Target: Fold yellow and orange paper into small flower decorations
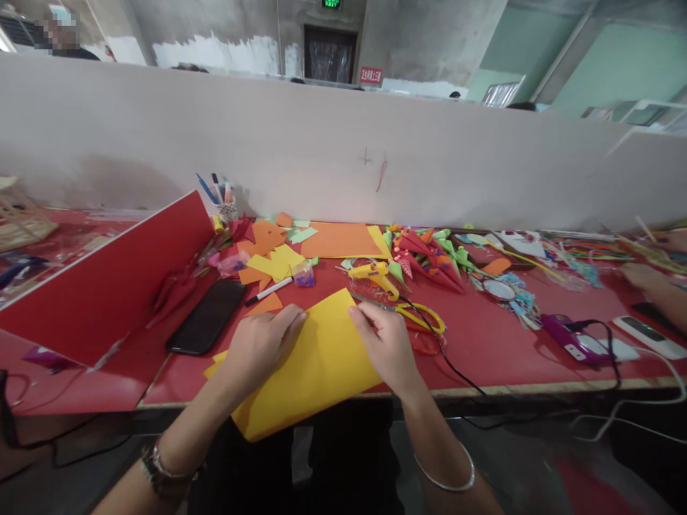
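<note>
left hand (268,343), right hand (389,345), grip pinched on yellow paper (319,354), scissors (421,307), glue gun (370,270) just beyond

Diffuse indoor light, moderately bright, falls fairly evenly on the worktop (491,350) and the paper (316,350); its source is out of view. Soft-edged shadows spread over the left part of the partition (300,143) and beside the board (129,282). The space beneath the worktop is dim, and the phone (207,318) appears nearly black. The exit sign (331,3) glows green at the upper margin. Wide-angle distortion bends the partition's top edge downward toward both sides. Fine detail is soft, with blur strongest at far right, across another person's hand (655,290). Pixelation masks a patch at upper left.
</note>
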Available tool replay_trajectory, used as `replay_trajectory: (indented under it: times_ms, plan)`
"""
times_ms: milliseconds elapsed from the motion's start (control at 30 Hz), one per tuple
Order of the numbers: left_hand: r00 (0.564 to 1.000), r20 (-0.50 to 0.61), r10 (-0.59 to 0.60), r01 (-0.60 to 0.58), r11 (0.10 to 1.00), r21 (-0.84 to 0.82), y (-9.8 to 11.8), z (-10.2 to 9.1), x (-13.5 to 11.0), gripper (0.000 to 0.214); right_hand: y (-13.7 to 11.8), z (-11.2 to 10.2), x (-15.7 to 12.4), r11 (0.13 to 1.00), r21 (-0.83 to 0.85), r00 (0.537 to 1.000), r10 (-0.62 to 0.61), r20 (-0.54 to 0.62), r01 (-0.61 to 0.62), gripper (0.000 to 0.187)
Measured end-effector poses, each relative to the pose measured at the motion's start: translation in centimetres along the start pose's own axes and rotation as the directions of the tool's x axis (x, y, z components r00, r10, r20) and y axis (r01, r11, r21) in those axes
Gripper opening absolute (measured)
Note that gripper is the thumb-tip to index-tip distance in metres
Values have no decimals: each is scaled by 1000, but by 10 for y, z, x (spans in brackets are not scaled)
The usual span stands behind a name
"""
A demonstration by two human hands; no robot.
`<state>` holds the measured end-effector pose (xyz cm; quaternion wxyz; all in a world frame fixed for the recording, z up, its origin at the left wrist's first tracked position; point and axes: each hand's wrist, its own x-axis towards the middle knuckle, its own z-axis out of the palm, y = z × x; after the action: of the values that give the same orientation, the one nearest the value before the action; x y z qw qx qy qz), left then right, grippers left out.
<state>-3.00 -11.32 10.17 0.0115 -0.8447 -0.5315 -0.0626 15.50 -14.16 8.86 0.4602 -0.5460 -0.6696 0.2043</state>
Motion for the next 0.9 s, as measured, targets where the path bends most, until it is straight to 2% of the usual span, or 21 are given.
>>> replay_trajectory:
  times_ms: [300,733,900]
  plan:
    - [999,28,34,-35,998,49,-1,-1,6,38,4,1,2,1000,-26,1000,7,-10,-8,39]
    - [998,30,52,-53,998,20,-1,3,8,38,11,4,2,997,-52,989,41,-143,-49,39]
    - [998,60,-17,14,998,56,-5,6,9,40,19,5,2,997,-59,985,41,-165,-51,38]
